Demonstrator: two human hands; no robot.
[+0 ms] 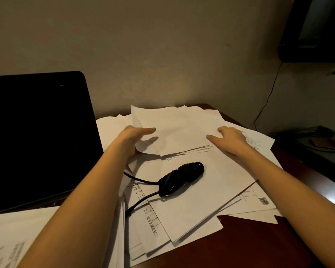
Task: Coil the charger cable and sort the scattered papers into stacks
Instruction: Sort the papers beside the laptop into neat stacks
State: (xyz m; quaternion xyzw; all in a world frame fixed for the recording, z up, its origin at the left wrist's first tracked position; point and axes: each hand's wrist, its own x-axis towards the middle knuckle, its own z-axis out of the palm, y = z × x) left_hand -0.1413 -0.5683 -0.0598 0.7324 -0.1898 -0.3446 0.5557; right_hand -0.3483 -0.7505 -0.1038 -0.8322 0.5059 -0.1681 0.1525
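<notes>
Nearest the camera, loose printed papers are spread over a dark red-brown desk, several sheets overlapping at angles, with bare desk left only at the near right and along the right edge. More sheets lie at the near left, reaching the bottom of the frame. On the middle sheets the charger cable is seen bundled in a tight black coil, two ends trailing off to the left. Beyond it, a fanned stack of papers is held at its two sides: the left hand is closed on the left edge, thumb on top; the right hand is pressed flat on the right side, fingers spread. A dark laptop screen stands at the left. Behind the stack, the desk is bounded by the wall.
</notes>
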